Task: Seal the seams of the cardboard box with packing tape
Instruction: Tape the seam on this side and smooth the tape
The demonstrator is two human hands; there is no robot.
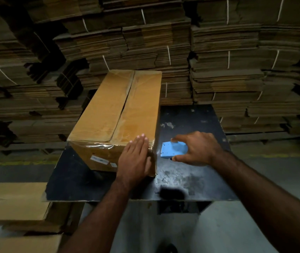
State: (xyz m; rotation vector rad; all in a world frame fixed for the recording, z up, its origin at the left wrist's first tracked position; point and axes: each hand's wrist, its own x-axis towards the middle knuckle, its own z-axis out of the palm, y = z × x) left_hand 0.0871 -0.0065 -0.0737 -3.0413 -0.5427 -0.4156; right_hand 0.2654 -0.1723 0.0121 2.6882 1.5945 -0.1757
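While the left hand point(136, 157) presses flat on the near end of the cardboard box point(121, 114), lying lengthwise away across the table point(191, 115), the right hand point(198, 148) grips a blue tool point(173, 149) beside it.

Dim room; flattened cardboard stacks point(218, 52) behind black table point(191, 179).

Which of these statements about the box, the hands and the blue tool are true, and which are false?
1. The left hand lies flat on the cardboard box. True.
2. The right hand is empty. False: its fingers hold a blue tool.
3. The box stands on the floor. False: it stands on a dark table.
4. Clear tape already covers the near top edge. True.
5. Flattened cardboard stacks fill the background. True.
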